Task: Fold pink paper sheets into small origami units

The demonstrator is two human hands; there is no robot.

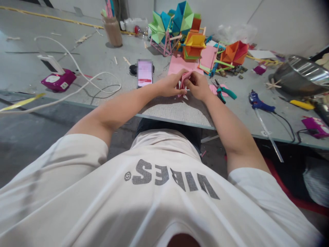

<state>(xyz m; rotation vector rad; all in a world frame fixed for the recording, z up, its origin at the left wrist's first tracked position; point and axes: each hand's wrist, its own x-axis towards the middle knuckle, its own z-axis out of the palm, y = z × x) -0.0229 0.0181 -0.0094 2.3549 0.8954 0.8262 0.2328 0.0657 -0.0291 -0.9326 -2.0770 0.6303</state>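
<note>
A small piece of folded pink paper is held up between both hands, just above the near part of the table. My left hand grips its left side, thumb toward me and fingers behind. On the other side my right hand pinches the paper with bent fingers. Parts of the paper are hidden by the fingers. Behind the hands lies a flat pink sheet. Teal-handled pliers rest to the right of my right hand, over some pink paper.
Colourful folded-paper shapes stand at the back, with an orange one to their right. A phone sits left of the hands. Rightward are a blue glue gun and a metal bowl. A white cable loops across the left side.
</note>
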